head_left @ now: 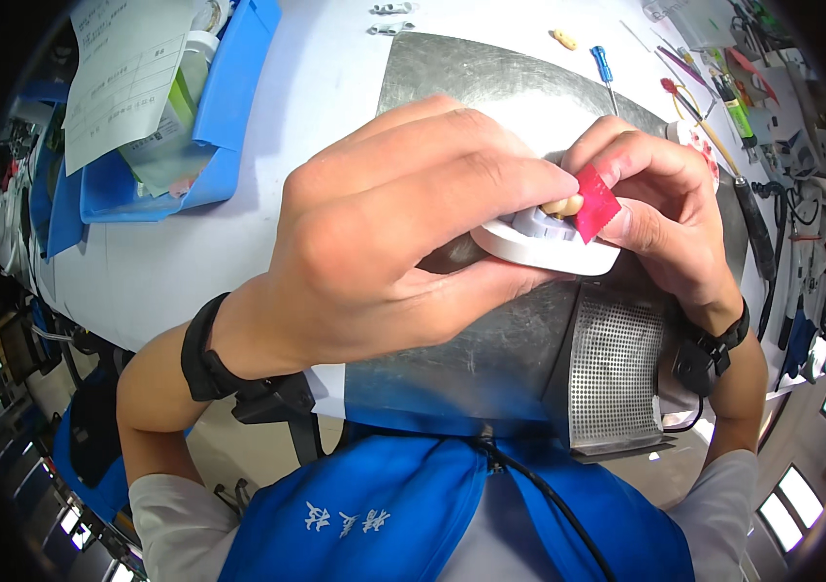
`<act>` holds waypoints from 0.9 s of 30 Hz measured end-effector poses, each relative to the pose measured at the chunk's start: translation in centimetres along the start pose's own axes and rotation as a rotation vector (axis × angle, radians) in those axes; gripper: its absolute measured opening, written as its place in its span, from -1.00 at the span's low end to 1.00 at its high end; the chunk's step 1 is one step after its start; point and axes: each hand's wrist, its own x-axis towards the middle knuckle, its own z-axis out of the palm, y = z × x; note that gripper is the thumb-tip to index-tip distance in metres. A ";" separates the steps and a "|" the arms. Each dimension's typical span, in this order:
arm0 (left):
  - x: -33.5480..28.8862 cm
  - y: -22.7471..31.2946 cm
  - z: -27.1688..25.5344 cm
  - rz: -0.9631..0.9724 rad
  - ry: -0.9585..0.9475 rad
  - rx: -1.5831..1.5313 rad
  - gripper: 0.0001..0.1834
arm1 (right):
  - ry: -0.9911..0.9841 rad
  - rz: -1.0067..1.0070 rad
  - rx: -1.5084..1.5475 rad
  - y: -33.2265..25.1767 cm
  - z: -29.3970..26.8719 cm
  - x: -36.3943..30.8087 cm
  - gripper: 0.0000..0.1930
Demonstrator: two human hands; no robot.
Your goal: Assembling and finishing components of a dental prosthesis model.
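My left hand [403,213] is closed around a white dental model [549,254], thumb below and forefinger on top. Tooth-coloured crowns [562,206] sit on the model, partly hidden by that forefinger. Between the thumb and fingers of my right hand [660,194] is a small piece of red articulating paper [596,206]. The paper stands against the crowns at the model's right side; whether it reaches between the teeth cannot be made out. Both hands are held above a dark metal plate [471,339] on the bench.
A perforated metal grille [616,373] stands at the bench's front edge. Blue bins [228,126] with papers and bags are at the left. Beyond my right hand lie a blue-handled screwdriver [603,66], a small yellowish piece [564,40] and several slim tools. A black-handled tool [754,228] lies right.
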 end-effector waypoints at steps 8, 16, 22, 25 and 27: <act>0.1 -0.6 0.2 0.010 0.016 0.162 -0.47 | 0.136 -0.075 -0.280 -0.5 0.3 1.2 -0.75; 0.5 0.0 3.1 -0.238 -0.074 0.254 -0.05 | 0.217 0.209 -0.396 -3.8 -1.2 -0.1 -0.85; 1.8 1.2 4.1 -0.211 -0.158 0.353 -0.18 | 0.188 0.389 -0.849 -5.0 1.5 -1.7 -0.64; 1.7 1.8 3.1 -0.263 -0.258 0.381 0.02 | 0.171 0.229 -1.107 -3.8 1.0 -1.7 -0.64; 2.0 1.6 2.6 -0.275 -0.234 0.314 -0.06 | 0.167 0.248 -1.077 -3.9 0.5 -1.7 -0.71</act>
